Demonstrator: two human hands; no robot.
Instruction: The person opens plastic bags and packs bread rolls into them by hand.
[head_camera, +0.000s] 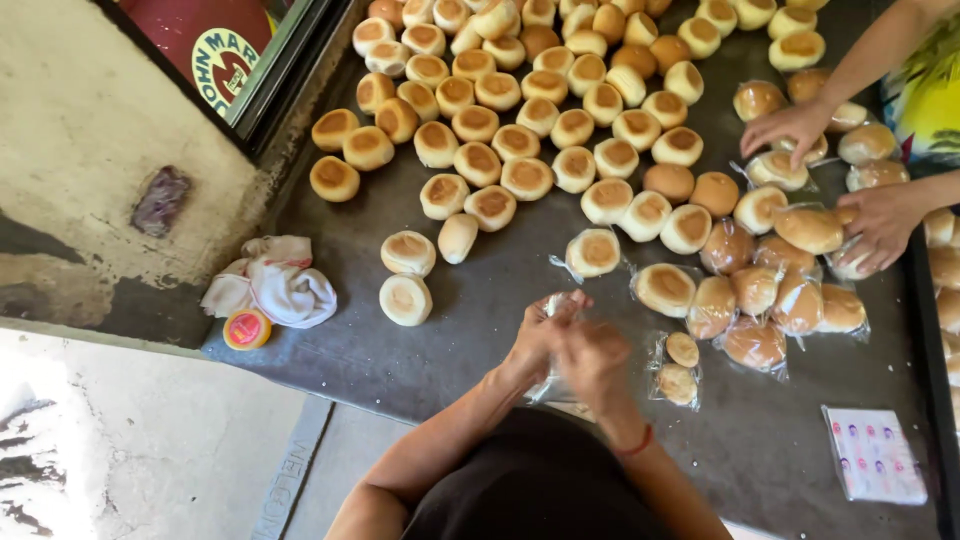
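Together, left hand (535, 338) and right hand (590, 355), each grip clamped on clear bag (556, 304) between them.

A small bakery's packing spot, to judge by the dark metal worktable (480, 330) crowded with dozens of loose round buns (520, 130) at its far side, clear-bagged buns (780, 300) at its right, and a bare concrete ledge (100, 130) left of it.
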